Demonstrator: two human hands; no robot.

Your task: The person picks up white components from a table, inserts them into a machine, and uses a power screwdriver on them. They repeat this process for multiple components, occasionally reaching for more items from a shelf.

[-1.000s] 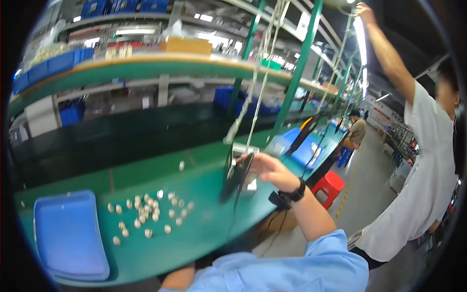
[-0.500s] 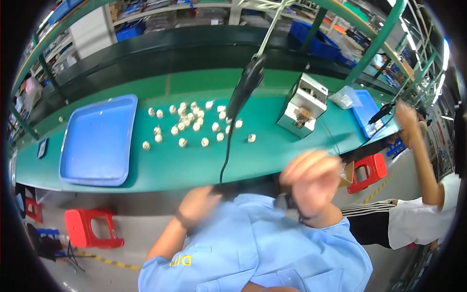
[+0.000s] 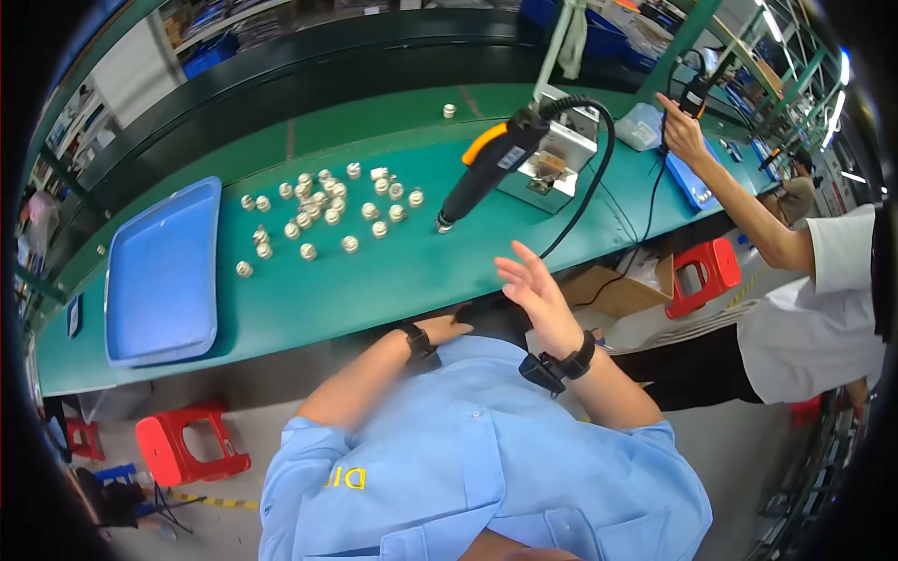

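My right hand (image 3: 543,297) is raised in front of the table edge, fingers spread and holding nothing. My left hand (image 3: 440,329) lies low by my waist at the table's near edge, fingers stretched to the right, with nothing visible in it. Above and left of my right hand hangs a black and orange electric screwdriver (image 3: 496,166), tilted with its tip down toward the table and its cable looping to the right. Neither hand touches it. Several small round white parts (image 3: 332,216) with metal tops stand scattered on the green table (image 3: 309,299).
A blue tray (image 3: 164,280) lies at the left. Behind the screwdriver stands an open metal box (image 3: 538,194). A cardboard box (image 3: 622,288) and red stools (image 3: 703,278) are below the table edge. At right, a co-worker's hand (image 3: 686,136) is at another screwdriver (image 3: 693,97).
My right hand has moved left and its fingers have spread. The screwdriver has swung and now shows its side. The co-worker's arm has moved toward their screwdriver. The view has shifted.
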